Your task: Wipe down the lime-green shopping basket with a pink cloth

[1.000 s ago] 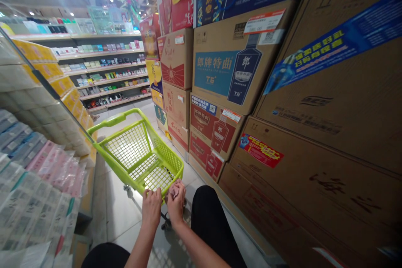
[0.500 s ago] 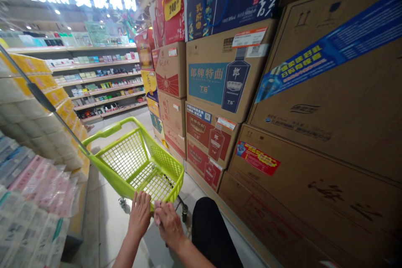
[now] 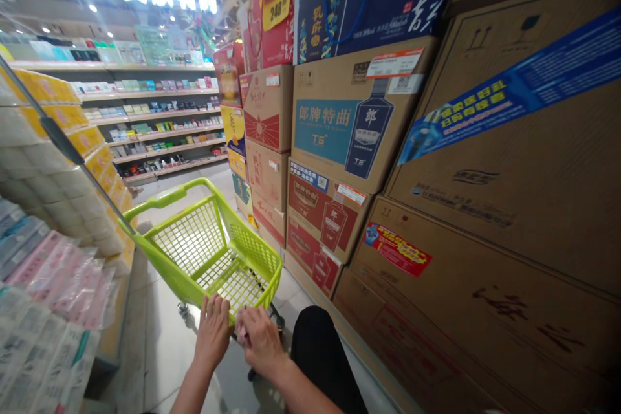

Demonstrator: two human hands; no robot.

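A lime-green wheeled shopping basket (image 3: 187, 220) stands on the aisle floor, nothing inside it. My left hand (image 3: 213, 325) has its fingers curled over the basket's near rim. Just to its right, my right hand (image 3: 262, 340) is closed around a small, crumpled pinkish cloth (image 3: 242, 333) at the near corner of the rim. Most of the cloth is hidden by the fingers. From the basket's left side a long grey pull handle (image 3: 92, 174) slants up past the left edge of view. My knee (image 3: 317, 343) in black shows beside the right hand.
Stacked cardboard cartons (image 3: 359, 116) wall the right side, with gift bags (image 3: 369, 0) on top. At left are yellow-and-white packs (image 3: 68, 162) and pink plastic-wrapped packs (image 3: 63, 278). Shelves of small goods (image 3: 155, 110) cross the back. Tiled floor (image 3: 165, 343) runs between.
My view has shifted slightly. Both hands stay at the near rim; the right hand has turned a little, with the cloth now lower in its grip.
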